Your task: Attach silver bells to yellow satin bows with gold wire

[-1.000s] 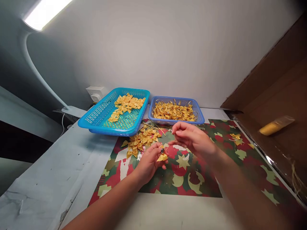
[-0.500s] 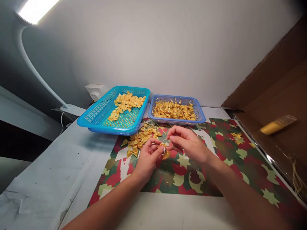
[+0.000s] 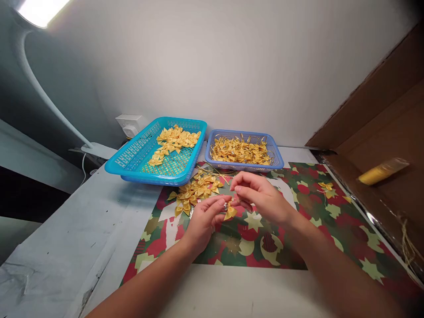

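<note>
My left hand pinches a gold ribbon bow with a small silver bell at its knot. Close beside it on the right, my right hand has its fingers curled, thumb and index fingertip nearly together; whatever they may grip is too small to make out. A lower finger of that hand reaches to the bow. Behind my left hand lies a loose pile of gold bows, and thin gold ties lie just beyond the pile.
A turquoise basket with bows stands back left. Beside it, a blue basket holds many bows with gold ties. One bow lies right on the patterned sheet. Cardboard walls the right; a lamp leans in from the left.
The thin wire loop that showed between my hands no longer shows. My left fingers have shifted on the bow, and the bow has turned slightly. My right hand stays nearly in place.
</note>
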`<state>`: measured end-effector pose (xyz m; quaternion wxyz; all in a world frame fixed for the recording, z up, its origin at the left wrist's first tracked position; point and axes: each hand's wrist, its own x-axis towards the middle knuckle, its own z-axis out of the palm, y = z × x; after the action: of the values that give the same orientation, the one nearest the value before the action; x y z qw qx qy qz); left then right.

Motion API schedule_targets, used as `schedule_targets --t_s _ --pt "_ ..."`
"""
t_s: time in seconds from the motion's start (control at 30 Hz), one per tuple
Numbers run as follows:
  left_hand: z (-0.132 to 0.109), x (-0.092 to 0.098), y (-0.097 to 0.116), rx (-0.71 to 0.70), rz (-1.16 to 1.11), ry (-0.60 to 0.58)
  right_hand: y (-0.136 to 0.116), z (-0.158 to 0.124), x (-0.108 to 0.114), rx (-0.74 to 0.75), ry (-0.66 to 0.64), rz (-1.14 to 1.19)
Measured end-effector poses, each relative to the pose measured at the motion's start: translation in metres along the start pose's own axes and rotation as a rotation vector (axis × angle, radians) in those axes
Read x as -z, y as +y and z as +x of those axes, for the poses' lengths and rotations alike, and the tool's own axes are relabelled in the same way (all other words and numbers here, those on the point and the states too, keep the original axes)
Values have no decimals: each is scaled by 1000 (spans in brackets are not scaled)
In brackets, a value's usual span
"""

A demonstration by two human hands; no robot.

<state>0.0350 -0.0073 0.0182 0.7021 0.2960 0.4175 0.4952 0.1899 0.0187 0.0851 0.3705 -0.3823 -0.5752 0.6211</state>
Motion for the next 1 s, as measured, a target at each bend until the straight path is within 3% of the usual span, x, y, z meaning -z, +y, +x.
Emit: schedule_targets --t_s 0.1,0.27,0.47,0.7,0.8,0.87,1.0 --pt "-1 -1 1 -6 83 9 -9 3 19 52 72 36" --pt "-5 -3 3 -77 169 -14 -22 7 56 92 323 237" --pt "-8 -2 4 -140 272 -48 -7 17 61 31 312 381" --pt "-6 -1 1 -127 216 -192 0 23 62 -49 276 504" --pt "-9 1 2 -142 314 -313 3 26 60 -115 294 515" --pt "-12 3 3 -286 535 -394 7 28 58 -144 313 506" --pt "-19 4 2 -819 1156 -515 15 31 49 -181 360 474"
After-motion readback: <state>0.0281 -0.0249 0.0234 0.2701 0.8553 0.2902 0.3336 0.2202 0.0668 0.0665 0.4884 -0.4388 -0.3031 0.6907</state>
